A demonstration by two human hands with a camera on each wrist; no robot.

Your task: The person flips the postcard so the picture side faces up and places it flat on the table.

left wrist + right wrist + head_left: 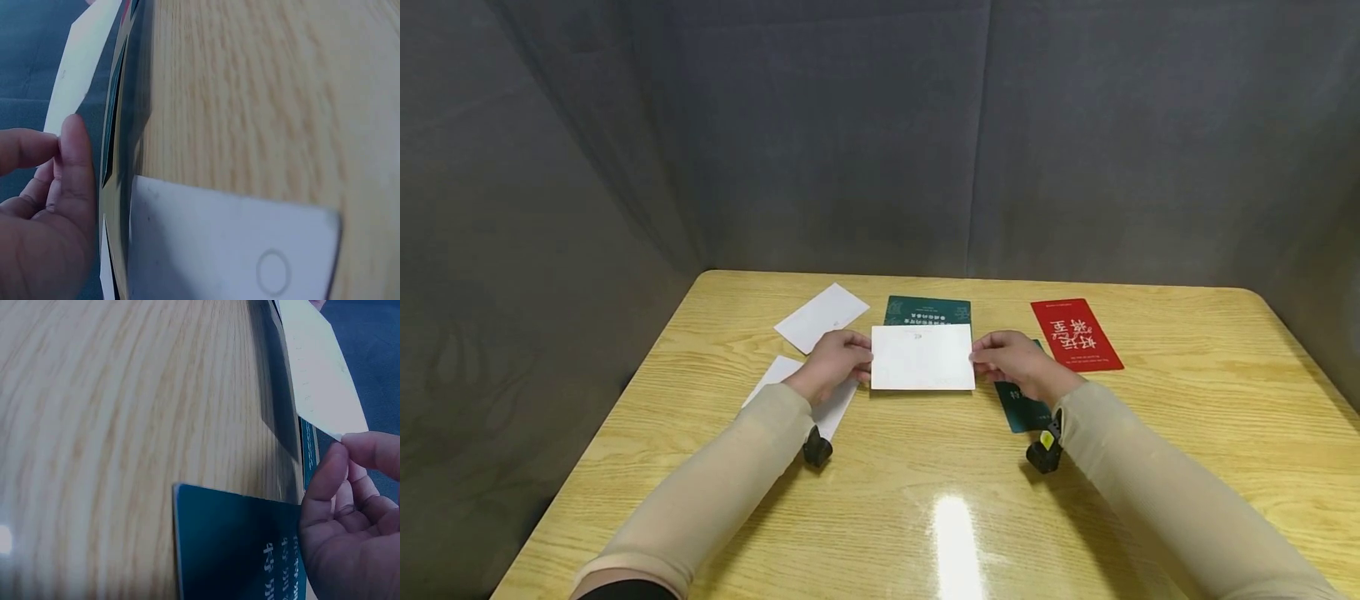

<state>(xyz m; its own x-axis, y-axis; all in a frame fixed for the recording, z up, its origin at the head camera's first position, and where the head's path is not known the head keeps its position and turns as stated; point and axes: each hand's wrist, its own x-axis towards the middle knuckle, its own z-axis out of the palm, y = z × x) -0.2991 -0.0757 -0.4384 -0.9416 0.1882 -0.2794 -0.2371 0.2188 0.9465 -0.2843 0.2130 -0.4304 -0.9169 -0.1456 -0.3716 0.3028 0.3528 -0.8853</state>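
A white card point(922, 358) with a small grey mark near its top edge is held up off the table between both hands. My left hand point(837, 362) pinches its left edge between thumb and fingers. At the opposite edge, my right hand point(1017, 360) pinches it the same way. Behind the white card, a dark green card point(928, 310) with white characters lies partly hidden. Below my right hand is another green card point(237, 544), partly covered by the hand in the head view. Under my left wrist lies a white card point(231, 244) with a round outline.
A second white card point(822, 318) lies at the back left of the wooden table point(895, 483). To the right is a red card point(1077, 335) with white characters. A grey curtain point(850, 142) hangs behind the table.
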